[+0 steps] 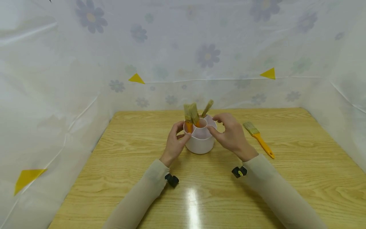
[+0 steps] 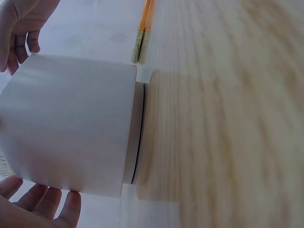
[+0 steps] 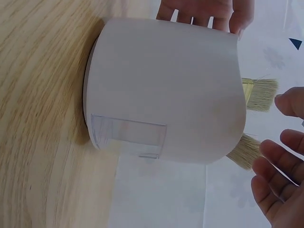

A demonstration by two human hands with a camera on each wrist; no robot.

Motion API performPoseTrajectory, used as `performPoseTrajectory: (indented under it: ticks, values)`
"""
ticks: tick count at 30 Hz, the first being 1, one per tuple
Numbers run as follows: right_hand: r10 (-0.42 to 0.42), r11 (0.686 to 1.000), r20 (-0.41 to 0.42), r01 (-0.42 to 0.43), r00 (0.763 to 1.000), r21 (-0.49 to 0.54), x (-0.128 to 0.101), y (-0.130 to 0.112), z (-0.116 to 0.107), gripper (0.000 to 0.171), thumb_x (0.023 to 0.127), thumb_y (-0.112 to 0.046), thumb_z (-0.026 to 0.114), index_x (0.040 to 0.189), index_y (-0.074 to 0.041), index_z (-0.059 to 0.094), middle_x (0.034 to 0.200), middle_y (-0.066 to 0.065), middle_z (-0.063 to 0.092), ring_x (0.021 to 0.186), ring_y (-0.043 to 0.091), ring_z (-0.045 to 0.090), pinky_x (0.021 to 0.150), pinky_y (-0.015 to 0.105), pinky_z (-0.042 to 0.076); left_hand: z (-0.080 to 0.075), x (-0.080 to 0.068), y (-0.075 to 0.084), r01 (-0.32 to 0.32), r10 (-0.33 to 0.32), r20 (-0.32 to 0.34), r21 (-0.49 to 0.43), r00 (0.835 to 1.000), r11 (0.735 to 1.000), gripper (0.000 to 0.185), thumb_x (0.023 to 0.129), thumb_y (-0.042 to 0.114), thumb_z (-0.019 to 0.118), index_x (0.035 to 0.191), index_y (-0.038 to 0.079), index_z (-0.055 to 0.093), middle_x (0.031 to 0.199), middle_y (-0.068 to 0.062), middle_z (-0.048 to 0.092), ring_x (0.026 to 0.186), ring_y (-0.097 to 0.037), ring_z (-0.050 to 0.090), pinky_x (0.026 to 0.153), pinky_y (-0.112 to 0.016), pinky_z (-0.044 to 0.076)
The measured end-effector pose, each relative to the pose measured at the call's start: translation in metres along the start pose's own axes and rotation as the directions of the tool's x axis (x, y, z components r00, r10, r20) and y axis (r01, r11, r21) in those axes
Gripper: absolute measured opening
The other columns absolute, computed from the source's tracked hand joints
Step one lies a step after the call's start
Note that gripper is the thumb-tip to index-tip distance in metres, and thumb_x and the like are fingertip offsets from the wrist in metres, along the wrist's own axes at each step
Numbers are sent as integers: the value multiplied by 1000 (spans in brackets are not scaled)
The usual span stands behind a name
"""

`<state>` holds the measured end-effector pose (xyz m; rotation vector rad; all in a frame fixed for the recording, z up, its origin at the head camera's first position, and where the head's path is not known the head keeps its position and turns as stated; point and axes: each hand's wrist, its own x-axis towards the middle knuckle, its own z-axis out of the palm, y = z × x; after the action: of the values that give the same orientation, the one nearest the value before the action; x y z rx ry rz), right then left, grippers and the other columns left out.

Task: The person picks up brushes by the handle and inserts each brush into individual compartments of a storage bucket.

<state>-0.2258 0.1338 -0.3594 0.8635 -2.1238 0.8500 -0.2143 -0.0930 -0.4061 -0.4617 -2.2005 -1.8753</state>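
A white round holder (image 1: 200,147) with inner compartments and a round middle cup stands upright on the table. My left hand (image 1: 175,142) grips its left side, thumb at the front rim and fingers against the outer wall. One paintbrush (image 1: 187,110) stands bristles up in the left compartment, and another paintbrush (image 1: 194,112) leans from the middle cup. At the back a third paintbrush (image 1: 208,107) tilts to the right. My right hand (image 1: 233,135) hovers at the right rim, fingers loosely bent and apart, holding nothing. In the right wrist view its fingertips (image 3: 268,148) are near the bristles.
To the right, a paintbrush (image 1: 263,143) with a yellow-orange handle lies flat on the wooden table (image 1: 137,140). A clear plastic pocket (image 3: 130,137) is on the holder's wall. Flower-patterned sheeting (image 1: 171,51) hangs behind and at both sides.
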Motion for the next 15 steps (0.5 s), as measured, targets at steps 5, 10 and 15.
performPoseTrajectory:
  ticks: [5,10,15]
  values:
    - [9,1000,0,-9,1000,1,-4,3,-5,28,79,-17,75,99,-3,64,91,10,63,80,25,55,67,39,46,-3,-3,17,11,-10,25,-37,1000,999,51,90,2,61,137,-7,41,135,-26,44,126,-41,42,99,-59,37]
    - [13,1000,5,-13,1000,18,-9,5,-9,28,77,-15,76,100,-3,64,90,9,62,79,25,55,66,39,46,-4,-7,35,17,-16,37,-29,999,999,51,91,1,59,136,-11,39,135,-29,43,126,-44,41,99,-59,37]
    - [22,1000,3,-22,1000,13,-15,7,-13,29,76,-11,77,100,-2,64,91,10,63,79,26,56,65,41,47,-3,-7,36,13,-12,39,-29,999,999,51,91,1,59,136,-11,39,136,-29,42,126,-44,41,99,-59,37]
